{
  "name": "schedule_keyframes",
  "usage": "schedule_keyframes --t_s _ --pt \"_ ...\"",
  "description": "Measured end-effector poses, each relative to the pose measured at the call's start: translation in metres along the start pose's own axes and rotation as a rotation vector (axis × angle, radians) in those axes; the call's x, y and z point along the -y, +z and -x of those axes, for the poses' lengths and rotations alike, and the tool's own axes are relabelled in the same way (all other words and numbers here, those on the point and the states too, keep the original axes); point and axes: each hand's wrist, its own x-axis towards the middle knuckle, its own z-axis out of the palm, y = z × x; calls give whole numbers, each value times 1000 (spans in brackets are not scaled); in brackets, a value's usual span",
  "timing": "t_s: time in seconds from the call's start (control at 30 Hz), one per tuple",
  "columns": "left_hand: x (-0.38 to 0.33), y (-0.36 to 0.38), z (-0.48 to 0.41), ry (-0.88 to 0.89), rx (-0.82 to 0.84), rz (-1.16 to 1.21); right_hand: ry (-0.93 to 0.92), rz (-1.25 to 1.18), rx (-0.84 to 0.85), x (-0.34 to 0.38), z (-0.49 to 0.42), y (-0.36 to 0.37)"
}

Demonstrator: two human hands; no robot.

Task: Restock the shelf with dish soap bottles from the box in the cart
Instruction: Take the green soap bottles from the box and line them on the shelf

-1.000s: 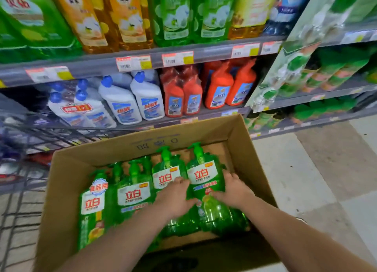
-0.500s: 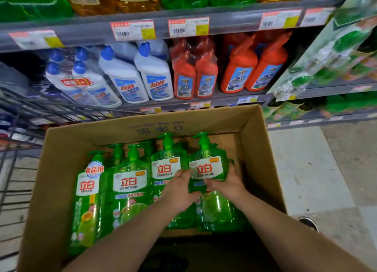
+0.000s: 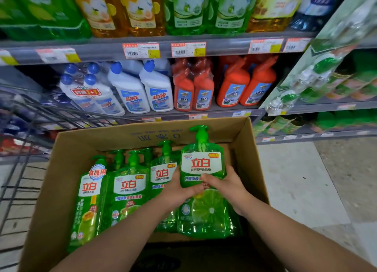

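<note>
Hands: left hand (image 3: 178, 190) and right hand (image 3: 227, 188) clamp opposite sides of one green dish soap bottle (image 3: 206, 209), fingers curled round its middle just below the white label (image 3: 201, 163). It is at the right of the cardboard box (image 3: 102, 141), its pump (image 3: 201, 131) higher than the other bottles (image 3: 130, 190) lying flat to its left. We judge it full, so heavy. The walls look stiff but glossy, likely slick. We favour this waist grip plus a palm under the base, since the pump neck looks a poor handle. The box is in the wire cart (image 3: 26, 116), with the shelf (image 3: 224, 47) on the far side.
</note>
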Motion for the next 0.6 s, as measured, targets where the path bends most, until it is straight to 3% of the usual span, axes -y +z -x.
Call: schedule_keyframes --t_s 0.2,0.6 --pt "-9 -17 34 112 -81 135 -94 83 94 29 19 16" --pt "-14 -86 136 298 -506 299 -366 266 385 106 64 109"
